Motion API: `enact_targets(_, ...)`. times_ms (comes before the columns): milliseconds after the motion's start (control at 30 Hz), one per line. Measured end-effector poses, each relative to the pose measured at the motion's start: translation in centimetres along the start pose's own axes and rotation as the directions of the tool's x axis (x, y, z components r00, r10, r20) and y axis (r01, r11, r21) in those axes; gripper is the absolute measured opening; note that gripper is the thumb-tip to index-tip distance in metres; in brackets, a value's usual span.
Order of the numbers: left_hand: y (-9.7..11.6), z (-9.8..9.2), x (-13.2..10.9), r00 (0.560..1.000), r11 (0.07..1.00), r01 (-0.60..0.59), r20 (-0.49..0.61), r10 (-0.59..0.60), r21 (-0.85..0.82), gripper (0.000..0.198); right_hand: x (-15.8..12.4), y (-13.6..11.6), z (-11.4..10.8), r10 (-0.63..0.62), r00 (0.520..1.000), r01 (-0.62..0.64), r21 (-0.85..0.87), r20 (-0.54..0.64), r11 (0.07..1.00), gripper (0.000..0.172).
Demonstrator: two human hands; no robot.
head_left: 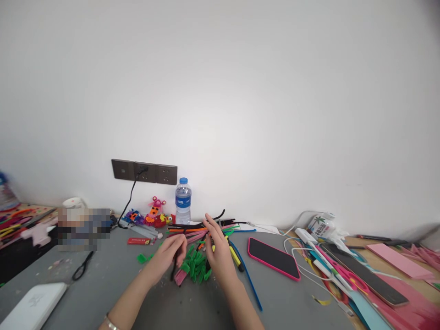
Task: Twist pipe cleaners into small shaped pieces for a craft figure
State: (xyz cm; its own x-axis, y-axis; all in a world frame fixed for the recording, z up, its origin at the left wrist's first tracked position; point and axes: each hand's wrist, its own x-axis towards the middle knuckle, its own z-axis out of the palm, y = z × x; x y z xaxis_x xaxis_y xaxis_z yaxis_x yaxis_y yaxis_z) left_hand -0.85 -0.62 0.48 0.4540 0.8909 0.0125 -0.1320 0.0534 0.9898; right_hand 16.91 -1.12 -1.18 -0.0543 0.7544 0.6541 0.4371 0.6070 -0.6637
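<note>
My left hand [167,255] is closed in a pinch around a black pipe cleaner [173,268] that hangs down from its fingers. My right hand [219,251] is beside it with fingers stretched forward and slightly spread, over a pile of pipe cleaners [199,231] in pink, black, orange and green. Between the hands lie several short green fuzzy pieces [196,268] and a pink one [180,277] on the grey table [113,279].
A water bottle [183,200] stands at the wall below dark sockets [144,171]. Small pipe-cleaner figures [154,214] sit left of it. A pink-cased phone [274,258] lies right, with cables, scissors [347,276] and pink paper beyond. A white box [32,305] lies near left.
</note>
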Motion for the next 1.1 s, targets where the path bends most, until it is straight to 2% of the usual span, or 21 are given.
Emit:
enact_targets(100, 0.1, -0.4, -0.2, 0.995, 0.995, 0.094, 0.046, -0.093, -0.024, 0.043, 0.2, 0.1, -0.3, 0.032, 0.998, -0.028, 0.075, -0.060, 0.997, 0.039)
enact_targets(167, 0.3, -0.5, -0.3, 0.990, 0.992, 0.122, 0.070, -0.125, 0.035, 0.045, 0.4, 0.0, -0.3, 0.077, 0.991, -0.058, 0.163, -0.114, 0.985, 0.034)
enact_targets(267, 0.3, -0.6, -0.3, 0.987, 0.977, 0.106, 0.097, -0.125, 0.184, 0.048, 0.7, -0.1, -0.2, 0.260, 0.951, -0.171, 0.418, -0.167, 0.892, 0.029)
enact_targets(300, 0.3, -0.5, -0.3, 0.987, 0.967, 0.090, 0.106, -0.117, 0.237, 0.048, 0.8, -0.1, -0.2, 0.351, 0.922, -0.214, 0.534, -0.167, 0.818, 0.028)
enact_targets(367, 0.4, -0.5, -0.3, 0.990, 0.941, 0.043, 0.114, -0.086, 0.335, 0.048, 1.1, -0.1, -0.2, 0.520, 0.843, -0.249, 0.759, -0.136, 0.601, 0.025)
enact_targets(433, 0.6, -0.3, -0.3, 0.995, 0.905, -0.022, 0.102, -0.024, 0.425, 0.047, 1.4, -0.1, -0.3, 0.626, 0.776, -0.198, 0.909, -0.085, 0.368, 0.021)
enact_targets(500, 0.8, -0.2, -0.3, 0.994, 0.855, -0.092, 0.091, 0.053, 0.510, 0.047, 1.6, -0.1, -0.4, 0.678, 0.734, -0.145, 0.971, -0.024, 0.191, 0.021)
enact_targets(567, 0.9, -0.2, -0.4, 0.990, 0.802, -0.141, 0.102, 0.100, 0.581, 0.046, 1.6, -0.1, -0.4, 0.711, 0.702, -0.142, 0.987, 0.044, 0.079, 0.020)
enact_targets(667, 1.0, -0.1, -0.5, 0.986, 0.748, -0.166, 0.120, 0.116, 0.643, 0.044, 1.5, -0.2, -0.3, 0.743, 0.658, -0.178, 0.984, 0.126, -0.008, 0.016)
enact_targets(733, 1.0, 0.0, -0.6, 0.986, 0.727, -0.168, 0.124, 0.115, 0.666, 0.044, 1.3, -0.1, -0.1, 0.755, 0.643, -0.199, 0.980, 0.132, -0.002, 0.014)
enact_targets(833, 0.8, 0.0, -0.5, 0.986, 0.703, -0.167, 0.115, 0.122, 0.692, 0.045, 0.8, 0.4, 0.6, 0.767, 0.637, -0.263, 0.957, 0.076, 0.123, 0.017)
enact_targets(933, 0.7, -0.1, -0.4, 0.983, 0.691, -0.175, 0.087, 0.161, 0.701, 0.045, 0.1, 1.3, 1.6, 0.739, 0.673, -0.339, 0.879, -0.023, 0.335, 0.030)
enact_targets(1000, 0.6, -0.2, -0.3, 0.980, 0.688, -0.181, 0.071, 0.186, 0.703, 0.045, -0.1, 2.0, 1.9, 0.712, 0.696, -0.324, 0.844, -0.094, 0.428, 0.036)
enact_targets(1100, 0.7, -0.5, -0.3, 0.978, 0.680, -0.179, 0.054, 0.202, 0.711, 0.044, -0.2, 2.9, 1.4, 0.636, 0.754, -0.294, 0.784, -0.161, 0.546, 0.040)
